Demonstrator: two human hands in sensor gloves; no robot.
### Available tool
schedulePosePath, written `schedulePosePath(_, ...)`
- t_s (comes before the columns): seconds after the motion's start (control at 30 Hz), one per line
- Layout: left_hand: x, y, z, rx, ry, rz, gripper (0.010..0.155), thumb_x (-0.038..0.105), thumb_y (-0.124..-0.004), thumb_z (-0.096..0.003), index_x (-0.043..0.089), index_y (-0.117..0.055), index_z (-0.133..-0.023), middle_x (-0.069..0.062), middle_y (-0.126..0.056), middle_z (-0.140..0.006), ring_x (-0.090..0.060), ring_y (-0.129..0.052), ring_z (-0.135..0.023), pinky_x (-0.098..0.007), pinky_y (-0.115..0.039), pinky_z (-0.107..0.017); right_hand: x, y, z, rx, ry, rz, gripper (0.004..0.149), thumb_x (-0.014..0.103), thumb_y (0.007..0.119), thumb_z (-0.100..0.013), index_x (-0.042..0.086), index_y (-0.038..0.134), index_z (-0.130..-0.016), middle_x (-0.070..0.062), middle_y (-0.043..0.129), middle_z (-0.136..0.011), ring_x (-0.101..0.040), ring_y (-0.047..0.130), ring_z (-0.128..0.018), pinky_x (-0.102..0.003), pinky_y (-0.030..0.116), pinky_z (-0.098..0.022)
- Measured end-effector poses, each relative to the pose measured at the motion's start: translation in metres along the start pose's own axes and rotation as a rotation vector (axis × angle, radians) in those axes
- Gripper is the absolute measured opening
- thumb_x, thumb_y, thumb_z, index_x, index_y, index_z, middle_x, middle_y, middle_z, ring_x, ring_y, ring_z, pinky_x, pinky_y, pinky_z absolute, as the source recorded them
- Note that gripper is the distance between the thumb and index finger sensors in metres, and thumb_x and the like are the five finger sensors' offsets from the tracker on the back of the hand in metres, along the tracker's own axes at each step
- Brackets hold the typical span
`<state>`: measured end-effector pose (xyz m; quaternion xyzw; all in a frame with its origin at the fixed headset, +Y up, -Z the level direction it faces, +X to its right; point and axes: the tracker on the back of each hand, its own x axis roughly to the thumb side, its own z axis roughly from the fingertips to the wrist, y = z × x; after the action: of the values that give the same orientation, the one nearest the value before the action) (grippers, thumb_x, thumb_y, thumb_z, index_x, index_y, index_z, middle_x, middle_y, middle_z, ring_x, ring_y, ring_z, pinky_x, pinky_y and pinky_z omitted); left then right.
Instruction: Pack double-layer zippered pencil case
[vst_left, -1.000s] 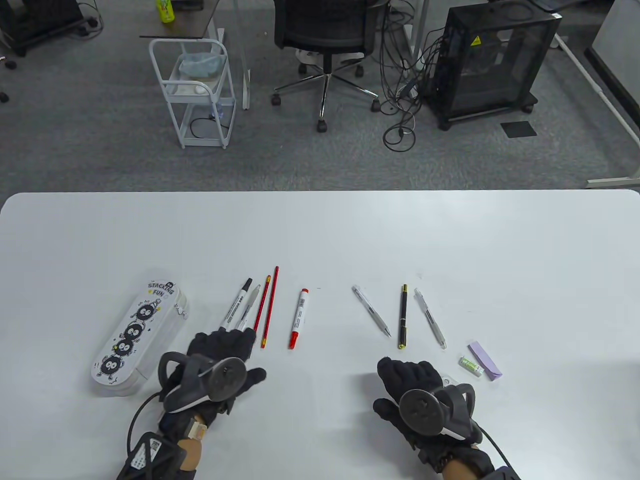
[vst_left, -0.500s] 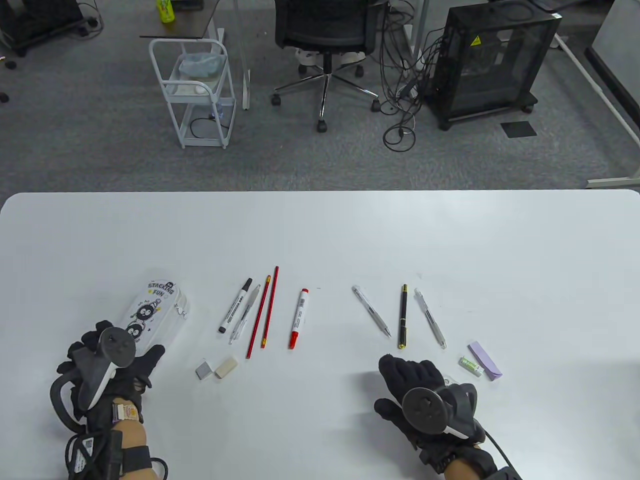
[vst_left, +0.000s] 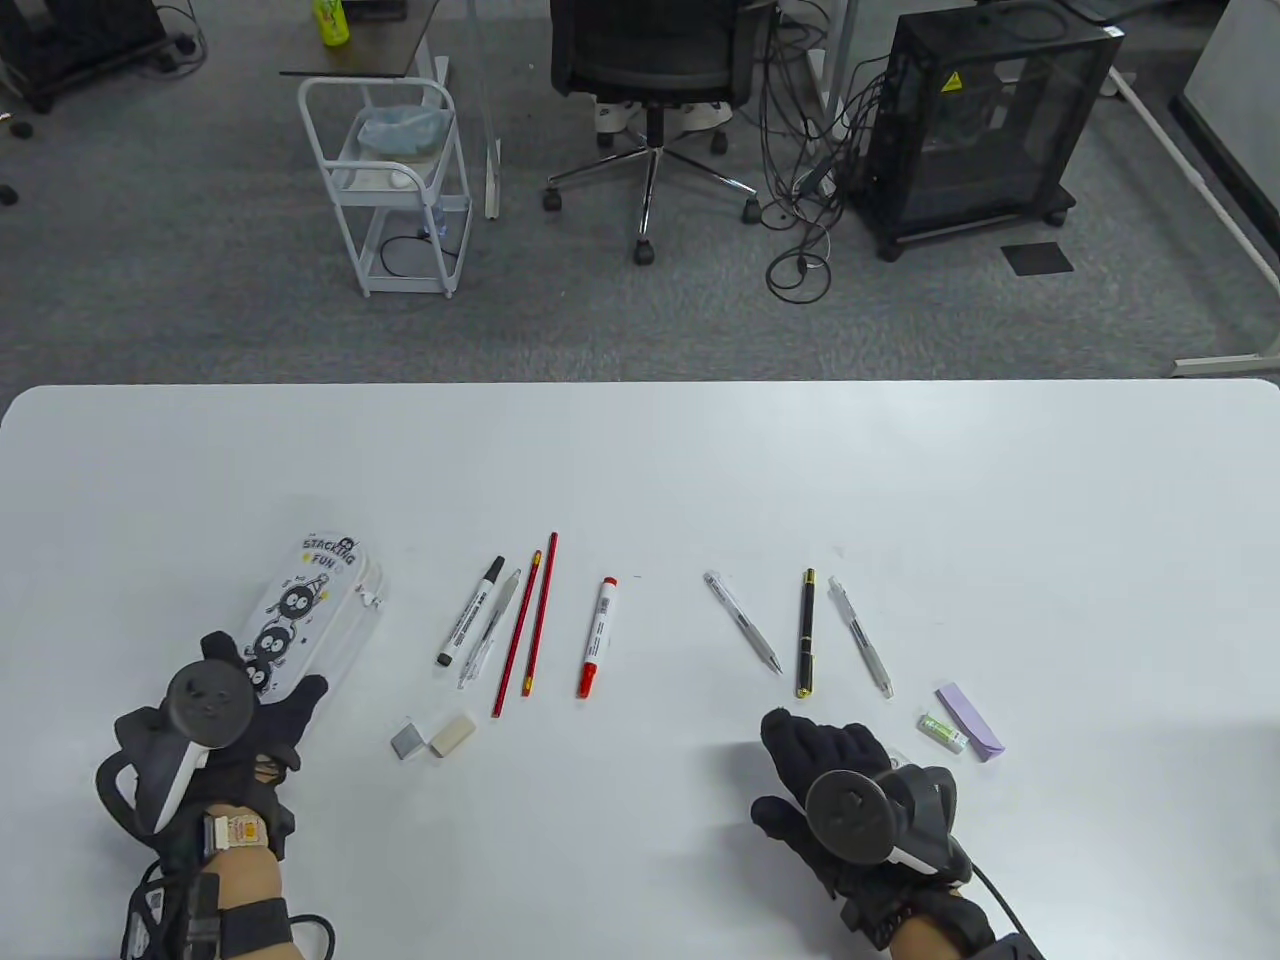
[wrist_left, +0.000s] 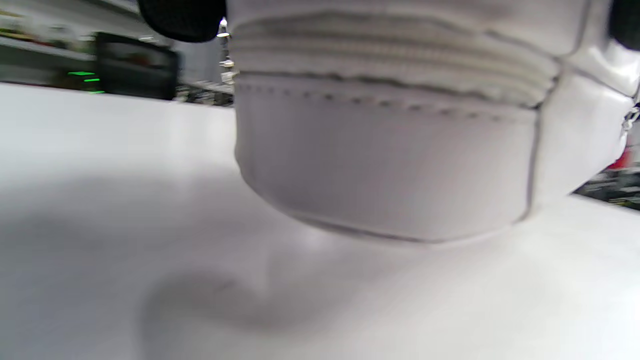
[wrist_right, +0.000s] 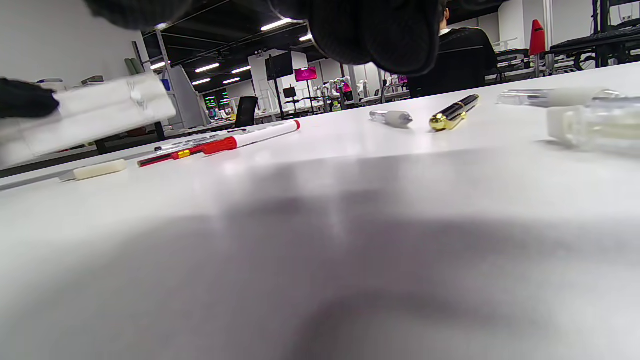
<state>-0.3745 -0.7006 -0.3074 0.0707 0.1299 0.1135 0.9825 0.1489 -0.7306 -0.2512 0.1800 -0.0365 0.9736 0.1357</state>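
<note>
Broadly, the white desk carries everything. Its biggest item is the white pencil case printed with black soot-ball figures, lying at the left with its near end under the left hand; the left wrist view shows the case's end raised clear of the desk with dark fingers on its top, so that hand grips it. The right hand rests on the desk near the right front, palm down, fingers loosely spread and holding nothing. Between the hands lie a black marker, two red pencils and a red marker, then a clear pen, a black-and-gold pen and another clear pen. Smallest are two erasers and a purple pad.
</note>
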Motion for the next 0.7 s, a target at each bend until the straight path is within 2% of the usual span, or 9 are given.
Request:
schedulePosePath(0.03,0.010,0.002,0.003,0.010,-0.048,-0.005,0.099,0.085,-0.068,-0.0344,0.022,-0.037,-0.104,-0.015,-0.065,-0.103,-0.042,-0.079,-0.090,-0.061,-0.063,-0.067,-0.001,0.000,0.000,-0.002,0.007,0.002,0.082,0.059,0.069,-0.041,0.015,0.045,-0.106,-0.010,0.065,-0.107,-0.033,0.073,-0.092,-0.055,0.051,-0.071)
schedulePosePath(0.17,0.082,0.005,0.026,0.047,-0.389,-0.095,0.098,0.087,-0.061,-0.0344,0.023,-0.036,-0.104,-0.013,-0.066,-0.103,-0.039,-0.082,-0.089,-0.059,-0.067,-0.066,-0.006,-0.003,0.000,-0.023,0.073,0.025,0.075,0.058,0.070,-0.042,0.015,0.056,-0.102,-0.009,0.072,-0.101,-0.032,0.078,-0.087,-0.054,0.055,-0.069)
schedulePosePath(0.27,0.135,-0.007,0.051,0.036,-0.600,-0.136,0.097,0.087,-0.055,-0.0339,0.023,-0.036,-0.104,-0.012,-0.068,-0.102,-0.037,-0.085,-0.088,-0.057,-0.070,-0.065,-0.011,-0.006,0.000,-0.031,0.129,0.042,0.069,0.057,0.070,-0.042,0.016,0.064,-0.097,-0.008,0.080,-0.095,-0.030,0.084,-0.080,-0.053,0.059,-0.067)
schedulePosePath(0.37,0.176,-0.028,0.077,-0.041,-0.760,-0.139,0.096,0.087,-0.053,-0.0337,0.023,-0.035,-0.104,-0.012,-0.068,-0.102,-0.037,-0.085,-0.087,-0.057,-0.070,-0.064,-0.016,-0.006,-0.001,0.006,0.185,0.042,0.057,0.047,0.070,-0.045,0.016,0.073,-0.092,-0.007,0.089,-0.087,-0.028,0.091,-0.071,-0.051,0.065,-0.064)
schedulePosePath(0.53,0.215,-0.063,0.105,-0.150,-0.873,-0.229,0.094,0.087,-0.052,-0.0341,0.026,-0.035,-0.104,-0.013,-0.068,-0.102,-0.038,-0.084,-0.087,-0.057,-0.069,-0.065,-0.020,-0.002,-0.003,0.128,0.254,0.101,0.053,0.042,0.071,-0.045,0.015,0.075,-0.091,-0.005,0.092,-0.081,-0.026,0.094,-0.066,-0.049,0.067,-0.062)
schedulePosePath(0.67,0.226,-0.080,0.113,-0.213,-0.876,-0.266,0.094,0.086,-0.055,-0.0343,0.028,-0.033,-0.105,-0.014,-0.065,-0.103,-0.039,-0.081,-0.088,-0.058,-0.065,-0.067,-0.018,0.003,-0.004,0.204,0.268,0.141,0.052,0.040,0.073,-0.045,0.015,0.076,-0.091,-0.005,0.093,-0.080,-0.026,0.094,-0.065,-0.050,0.067,-0.062)
schedulePosePath(0.7,0.227,-0.084,0.113,-0.230,-0.861,-0.290,0.094,0.087,-0.053,-0.0343,0.030,-0.030,-0.105,-0.013,-0.064,-0.103,-0.038,-0.081,-0.089,-0.057,-0.065,-0.067,-0.017,0.004,-0.004,0.214,0.269,0.155,0.052,0.039,0.073,-0.045,0.015,0.076,-0.091,-0.005,0.093,-0.080,-0.026,0.094,-0.065,-0.050,0.067,-0.062)
